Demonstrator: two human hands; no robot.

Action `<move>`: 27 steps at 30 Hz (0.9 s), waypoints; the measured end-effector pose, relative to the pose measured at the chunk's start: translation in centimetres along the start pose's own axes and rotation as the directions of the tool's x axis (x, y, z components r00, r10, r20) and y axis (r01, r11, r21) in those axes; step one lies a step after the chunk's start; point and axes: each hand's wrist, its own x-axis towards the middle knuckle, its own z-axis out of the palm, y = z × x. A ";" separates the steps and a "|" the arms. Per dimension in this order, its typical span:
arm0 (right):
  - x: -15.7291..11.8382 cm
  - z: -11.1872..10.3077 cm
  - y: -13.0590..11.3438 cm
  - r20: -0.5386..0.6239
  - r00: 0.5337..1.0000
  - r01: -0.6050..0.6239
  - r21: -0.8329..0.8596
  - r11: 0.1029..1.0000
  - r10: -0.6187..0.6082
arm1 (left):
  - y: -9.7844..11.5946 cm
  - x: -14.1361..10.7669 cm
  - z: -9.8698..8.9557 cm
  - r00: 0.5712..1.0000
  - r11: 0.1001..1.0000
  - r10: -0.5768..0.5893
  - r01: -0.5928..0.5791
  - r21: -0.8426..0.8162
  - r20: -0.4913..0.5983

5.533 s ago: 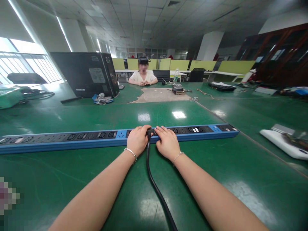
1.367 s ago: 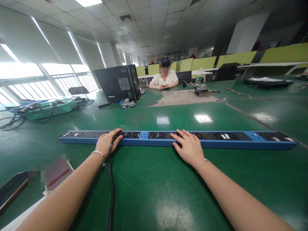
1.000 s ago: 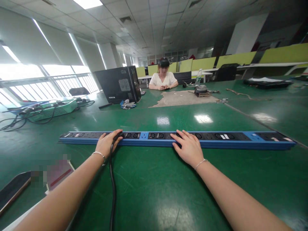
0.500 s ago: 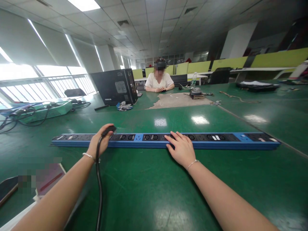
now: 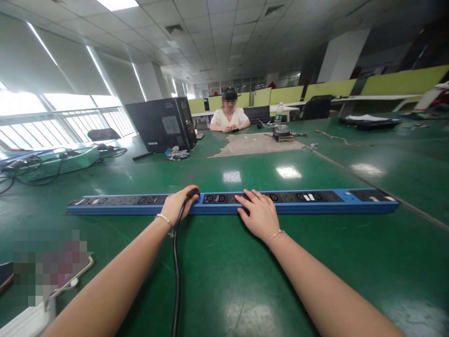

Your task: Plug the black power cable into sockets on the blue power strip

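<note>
1. Between 10 and 11 o'clock, a green basket [image 5: 75, 162] of cables sits on the worktop [image 5: 217, 281], well apart from your hands.
2. At 11 o'clock, your left hand [image 5: 176, 206] has its grip wrapped around the black plug [image 5: 193, 192]; the cord [image 5: 176, 267] trails back towards you.
3. The blue power strip [image 5: 219, 210] spans roughly 10 to 2 o'clock. Your fingers hide whether the plug touches it.
4. Near 1 o'clock, your right hand [image 5: 260, 214] rests on the strip, fingers spread, nothing visibly gripped.
5. You seem to be positioning the plug over the outlets; the next move probably calls for squaring it to one while your right hand steadies the strip.
</note>
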 end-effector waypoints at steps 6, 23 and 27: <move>0.0 -0.2 0.0 0.008 1.000 0.007 -0.004 1.000 -0.007 | 0.4 -0.8 1.4 0.994 0.988 0.048 -0.034 0.150 -0.093; 0.0 -0.9 1.8 0.116 0.992 -0.032 -0.119 0.992 0.045 | 1.2 -2.1 1.2 0.992 0.978 0.069 -0.046 0.206 -0.106; 0.0 -0.9 1.7 0.105 0.993 -0.038 -0.118 0.992 0.050 | 0.9 -2.0 1.0 0.988 0.973 0.117 -0.093 0.212 -0.103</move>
